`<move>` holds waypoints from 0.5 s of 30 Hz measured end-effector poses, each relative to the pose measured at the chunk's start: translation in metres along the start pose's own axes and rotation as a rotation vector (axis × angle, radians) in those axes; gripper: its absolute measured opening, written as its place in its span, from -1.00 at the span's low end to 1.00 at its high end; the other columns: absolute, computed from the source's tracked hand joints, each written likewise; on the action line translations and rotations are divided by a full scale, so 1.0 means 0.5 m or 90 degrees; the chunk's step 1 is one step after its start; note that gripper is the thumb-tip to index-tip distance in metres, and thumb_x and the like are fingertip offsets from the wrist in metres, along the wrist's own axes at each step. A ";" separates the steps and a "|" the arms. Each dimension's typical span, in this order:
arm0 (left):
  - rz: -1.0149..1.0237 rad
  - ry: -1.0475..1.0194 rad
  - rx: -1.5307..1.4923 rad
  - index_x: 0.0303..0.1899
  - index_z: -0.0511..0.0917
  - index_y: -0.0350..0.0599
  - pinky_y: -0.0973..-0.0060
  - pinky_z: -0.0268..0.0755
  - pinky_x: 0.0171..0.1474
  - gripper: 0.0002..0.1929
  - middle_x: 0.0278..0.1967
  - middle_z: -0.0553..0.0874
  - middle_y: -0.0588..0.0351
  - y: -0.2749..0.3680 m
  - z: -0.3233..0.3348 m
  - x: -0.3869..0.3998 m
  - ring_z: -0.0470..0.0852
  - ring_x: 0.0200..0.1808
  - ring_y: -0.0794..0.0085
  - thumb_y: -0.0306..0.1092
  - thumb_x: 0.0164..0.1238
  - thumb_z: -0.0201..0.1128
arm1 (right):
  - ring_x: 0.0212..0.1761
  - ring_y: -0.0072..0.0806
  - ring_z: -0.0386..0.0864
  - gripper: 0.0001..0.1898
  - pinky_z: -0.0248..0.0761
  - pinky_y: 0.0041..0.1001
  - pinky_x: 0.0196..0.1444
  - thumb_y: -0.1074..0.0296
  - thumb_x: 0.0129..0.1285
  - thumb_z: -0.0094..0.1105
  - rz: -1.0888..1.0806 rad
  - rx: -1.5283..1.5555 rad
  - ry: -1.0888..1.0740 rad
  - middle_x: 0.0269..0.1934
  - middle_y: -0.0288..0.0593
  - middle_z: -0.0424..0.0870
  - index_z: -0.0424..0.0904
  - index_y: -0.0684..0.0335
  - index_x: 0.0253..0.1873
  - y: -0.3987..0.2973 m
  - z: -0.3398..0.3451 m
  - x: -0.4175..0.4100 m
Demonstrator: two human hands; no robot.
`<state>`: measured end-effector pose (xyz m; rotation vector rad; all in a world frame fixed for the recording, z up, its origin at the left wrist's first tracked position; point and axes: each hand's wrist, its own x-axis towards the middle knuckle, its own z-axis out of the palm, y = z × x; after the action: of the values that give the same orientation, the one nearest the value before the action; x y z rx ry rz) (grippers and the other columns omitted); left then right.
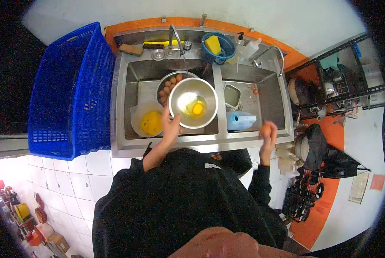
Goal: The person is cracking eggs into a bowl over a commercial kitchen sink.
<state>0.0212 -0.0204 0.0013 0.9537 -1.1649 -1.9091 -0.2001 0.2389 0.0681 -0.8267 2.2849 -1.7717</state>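
Note:
My left hand grips the lower left rim of a stainless steel bowl, which holds a raw egg with its yolk whole. Behind and partly under it, a larger metal bowl holds several brown eggs in the left sink basin. A translucent plastic container with yellow egg stands left of my left wrist. My right hand, slightly blurred, holds a brown egg at the front right edge of the sink.
The right basin holds a light blue plastic jug, a small rectangular container and bits of eggshell. Behind the basins are a faucet, a blue bucket with a yellow sponge, a brush and bottles. Tall blue crates flank the sink.

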 end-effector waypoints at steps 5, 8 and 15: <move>0.001 0.102 0.036 0.33 0.28 -0.07 0.71 0.24 -0.78 -0.39 -0.03 0.50 0.07 0.000 -0.082 0.014 0.47 -0.69 0.63 -0.59 0.17 0.04 | 0.03 -0.13 0.47 -0.48 0.37 -0.21 0.06 0.23 0.22 0.23 0.139 -0.494 -0.072 0.19 0.12 0.32 0.34 0.25 0.23 0.192 -0.113 -0.196; 0.285 0.123 0.337 0.32 0.31 -0.07 0.44 0.53 -0.11 -0.37 0.08 0.42 -0.08 0.004 -0.163 0.028 0.54 -0.01 0.31 -0.58 0.12 0.08 | 0.04 0.03 0.50 -0.46 0.40 -0.09 -0.01 0.16 0.14 0.30 0.327 -0.801 -0.431 0.24 0.21 0.32 0.43 0.20 0.20 0.269 -0.146 -0.260; 0.475 0.209 0.903 0.34 0.31 -0.01 0.33 0.25 0.24 -0.29 0.15 0.33 -0.13 -0.022 -0.288 0.010 0.32 0.23 0.08 -0.62 0.05 0.23 | -0.49 -0.61 0.49 -0.83 0.37 -0.55 -0.41 0.44 0.18 0.24 0.016 -0.289 -0.173 -0.49 -0.24 0.60 0.58 0.28 -0.13 0.205 0.147 0.007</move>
<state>0.1399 -0.0791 -0.0566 1.1328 -2.2235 -0.1307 -0.2062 0.1905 -0.0484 -1.0260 2.5172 -1.0562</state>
